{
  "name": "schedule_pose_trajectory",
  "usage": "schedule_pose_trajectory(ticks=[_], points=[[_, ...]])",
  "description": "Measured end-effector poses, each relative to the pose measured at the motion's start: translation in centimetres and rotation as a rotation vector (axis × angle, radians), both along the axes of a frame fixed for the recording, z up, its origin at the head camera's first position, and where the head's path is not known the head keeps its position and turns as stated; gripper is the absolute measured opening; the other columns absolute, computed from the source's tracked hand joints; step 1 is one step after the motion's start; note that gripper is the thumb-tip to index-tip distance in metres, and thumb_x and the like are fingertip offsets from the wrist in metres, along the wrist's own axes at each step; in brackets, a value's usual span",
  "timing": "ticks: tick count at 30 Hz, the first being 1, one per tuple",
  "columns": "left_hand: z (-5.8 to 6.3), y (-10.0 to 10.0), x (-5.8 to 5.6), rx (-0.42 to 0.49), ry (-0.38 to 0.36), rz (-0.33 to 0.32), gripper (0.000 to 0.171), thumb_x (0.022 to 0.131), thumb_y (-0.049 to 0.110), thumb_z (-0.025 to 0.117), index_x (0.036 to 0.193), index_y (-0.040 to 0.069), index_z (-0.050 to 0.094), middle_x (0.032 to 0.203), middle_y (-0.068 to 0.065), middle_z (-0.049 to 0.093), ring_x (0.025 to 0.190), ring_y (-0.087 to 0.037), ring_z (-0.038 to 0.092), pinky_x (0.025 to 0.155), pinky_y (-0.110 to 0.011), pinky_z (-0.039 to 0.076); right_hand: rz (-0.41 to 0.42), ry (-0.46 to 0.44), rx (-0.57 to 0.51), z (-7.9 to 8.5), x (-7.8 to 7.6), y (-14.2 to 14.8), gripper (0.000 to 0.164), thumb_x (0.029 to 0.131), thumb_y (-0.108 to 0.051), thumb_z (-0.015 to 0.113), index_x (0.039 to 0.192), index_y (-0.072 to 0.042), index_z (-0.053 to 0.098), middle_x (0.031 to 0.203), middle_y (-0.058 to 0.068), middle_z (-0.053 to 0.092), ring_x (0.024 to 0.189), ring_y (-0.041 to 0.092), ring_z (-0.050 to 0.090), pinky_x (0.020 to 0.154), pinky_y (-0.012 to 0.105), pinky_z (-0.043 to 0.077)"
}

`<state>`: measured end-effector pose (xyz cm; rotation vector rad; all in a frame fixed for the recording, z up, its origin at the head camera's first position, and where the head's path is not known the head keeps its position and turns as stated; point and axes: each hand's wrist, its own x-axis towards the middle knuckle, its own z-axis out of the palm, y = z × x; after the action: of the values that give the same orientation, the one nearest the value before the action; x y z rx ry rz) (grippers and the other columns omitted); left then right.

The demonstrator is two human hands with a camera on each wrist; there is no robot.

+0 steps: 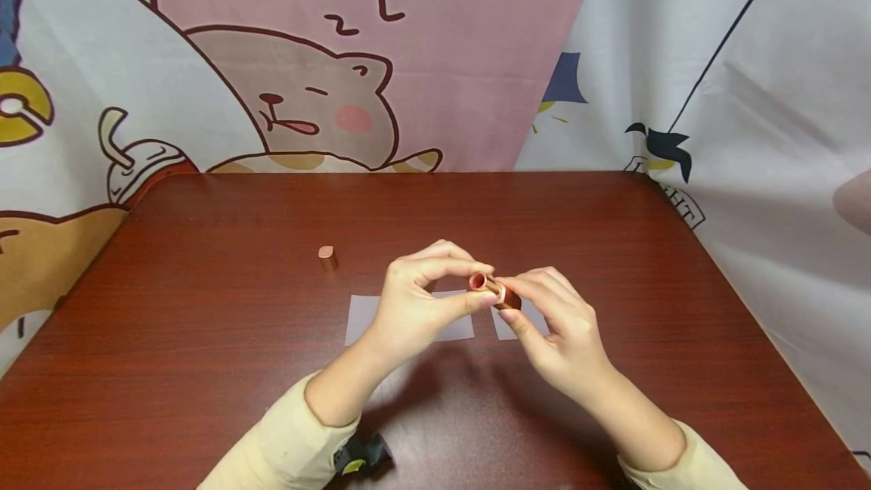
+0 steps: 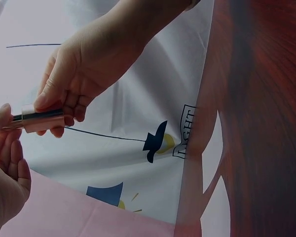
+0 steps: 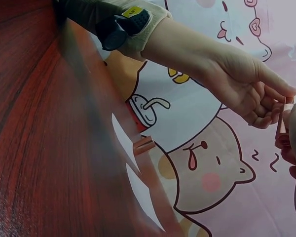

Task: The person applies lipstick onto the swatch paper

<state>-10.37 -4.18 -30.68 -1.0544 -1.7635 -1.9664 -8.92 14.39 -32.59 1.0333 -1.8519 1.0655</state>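
Both hands meet around a copper-coloured lipstick (image 1: 512, 300), held above the table and tilted. My left hand (image 1: 413, 301) pinches its narrower upper tube between thumb and index finger. The dark, glossy base is gripped by my right hand (image 1: 563, 330), thumb and fingers on opposite sides. The tube's round end points up toward the head camera and looks reddish inside. In the left wrist view the lipstick (image 2: 42, 120) lies nearly level between the hands. A matching copper cap (image 1: 328, 258) stands by itself on the table, left of the hands.
Two white pieces of paper lie under the hands, a left paper (image 1: 361, 317) and a right paper (image 1: 506, 329). The reddish-brown wooden table (image 1: 204, 339) ends at the back against a printed cloth (image 1: 463, 44). A black strapped device (image 1: 365, 457) sits at the left sleeve.
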Motion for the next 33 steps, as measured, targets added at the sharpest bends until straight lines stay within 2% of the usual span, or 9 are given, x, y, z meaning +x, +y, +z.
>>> schedule_pose_trajectory(ticks=[2, 10, 15, 22, 27, 33], points=[[0.01, 0.01, 0.01, 0.000, 0.001, -0.002, 0.025, 0.069, -0.012, 0.079, 0.093, -0.008, 0.071, 0.082, -0.008, 0.066, 0.080, -0.021, 0.060, 0.070, -0.038, 0.053, 0.008, -0.004, 0.005, -0.01, -0.04, 0.02, 0.035, 0.097, -0.026, 0.059, 0.099, 0.007, 0.068, 0.084, 0.009, 0.066, 0.078, 0.022, 0.057, 0.076, 0.023, 0.044], [0.01, -0.01, 0.02, -0.006, 0.007, -0.009, 0.024, 0.070, -0.012, 0.079, 0.093, -0.008, 0.071, 0.081, -0.008, 0.065, 0.078, -0.020, 0.059, 0.070, -0.035, 0.053, 0.041, -0.058, 0.040, -0.13, -0.12, 0.15, 0.033, 0.099, -0.025, 0.054, 0.101, 0.005, 0.067, 0.089, 0.008, 0.066, 0.082, 0.020, 0.057, 0.080, 0.023, 0.044], [0.00, -0.02, 0.01, -0.012, 0.020, -0.011, 0.024, 0.070, -0.011, 0.079, 0.093, -0.007, 0.072, 0.080, -0.007, 0.064, 0.077, -0.019, 0.058, 0.069, -0.038, 0.052, 0.068, -0.066, 0.045, -0.27, -0.22, 0.32, 0.033, 0.100, -0.024, 0.051, 0.102, 0.005, 0.066, 0.091, 0.009, 0.066, 0.083, 0.020, 0.058, 0.081, 0.024, 0.044], [-0.02, -0.01, 0.03, -0.017, 0.040, -0.010, 0.023, 0.071, -0.009, 0.080, 0.093, -0.006, 0.072, 0.080, -0.006, 0.064, 0.077, -0.019, 0.058, 0.069, -0.034, 0.051, 0.109, -0.069, 0.040, -0.26, -0.35, 0.47, 0.036, 0.101, -0.024, 0.049, 0.105, 0.007, 0.066, 0.093, 0.010, 0.067, 0.083, 0.021, 0.058, 0.079, 0.025, 0.044], [0.05, -0.05, 0.01, -0.003, 0.030, -0.006, 0.025, 0.069, -0.011, 0.079, 0.093, -0.008, 0.071, 0.082, -0.008, 0.066, 0.078, -0.020, 0.060, 0.068, -0.041, 0.052, 0.103, -0.069, 0.015, -0.40, -0.38, 0.45, 0.037, 0.099, -0.024, 0.053, 0.110, 0.010, 0.065, 0.095, 0.011, 0.068, 0.084, 0.021, 0.059, 0.080, 0.024, 0.045], [0.04, -0.16, 0.09, -0.008, 0.023, 0.018, 0.025, 0.069, -0.010, 0.080, 0.093, -0.008, 0.072, 0.082, -0.007, 0.066, 0.080, -0.020, 0.061, 0.070, -0.034, 0.053, 0.084, -0.039, -0.042, -0.38, -0.25, 0.06, 0.047, 0.091, -0.029, 0.068, 0.110, 0.013, 0.062, 0.097, 0.017, 0.067, 0.089, 0.022, 0.058, 0.083, 0.022, 0.045]])
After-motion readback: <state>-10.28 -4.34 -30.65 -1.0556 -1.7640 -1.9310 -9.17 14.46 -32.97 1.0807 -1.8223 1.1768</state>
